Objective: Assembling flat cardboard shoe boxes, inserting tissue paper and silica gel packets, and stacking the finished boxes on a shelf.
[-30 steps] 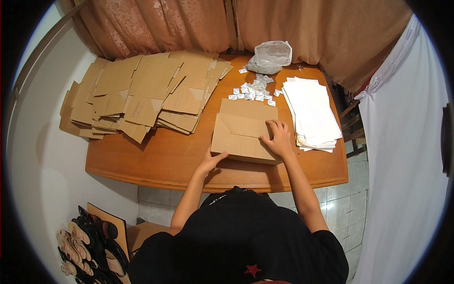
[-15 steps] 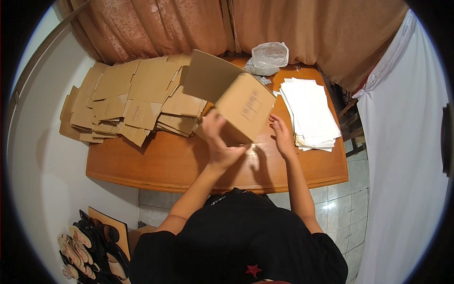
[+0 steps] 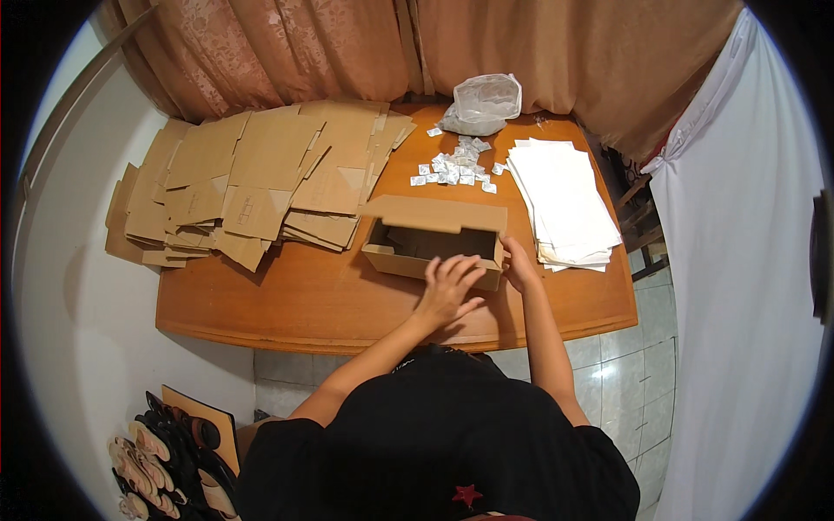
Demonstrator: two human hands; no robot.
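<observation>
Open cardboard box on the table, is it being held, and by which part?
The right hand seems to hold the cardboard box by its right end; the left hand is spread at its front edge.

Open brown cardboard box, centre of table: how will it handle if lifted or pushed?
Open brown rectangular cardboard box: probably light for its size, given thin walls and no contents I can make out in the shadowed interior. Likely fairly stiff, since its walls stand straight, though a hard squeeze could buckle them. Its raised lid flap may swing when moved.
</observation>
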